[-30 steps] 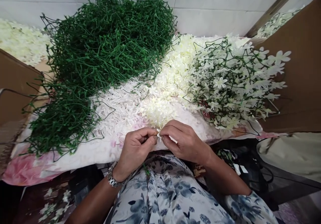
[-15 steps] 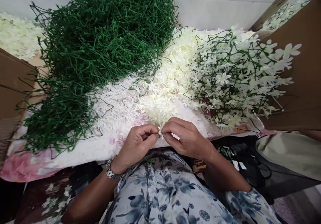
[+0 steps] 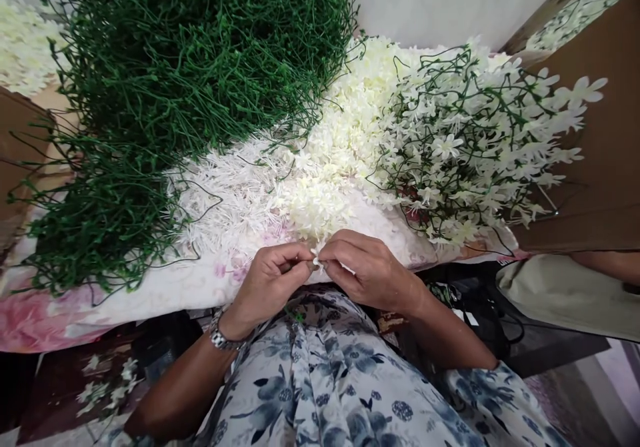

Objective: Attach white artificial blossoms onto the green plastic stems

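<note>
At lower centre, my left hand [image 3: 267, 283] and right hand [image 3: 367, 270] meet fingertip to fingertip, both pinched on a small white flower [image 3: 316, 261]. Above them a floral cloth [image 3: 165, 287] carries green stems [image 3: 165, 100], loose cream blossoms [image 3: 345, 147] and finished sprigs [image 3: 480, 140].

Cloth-covered tabletop [image 3: 165, 287]: green stems [image 3: 175, 80] upper left, loose white blossoms [image 3: 320, 180] centre, flowered sprigs [image 3: 475, 147] right.

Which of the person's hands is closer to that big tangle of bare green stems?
The left hand. It sits just below and right of the green stems. The right hand is farther right, beyond the small white flower both hands pinch.
</note>
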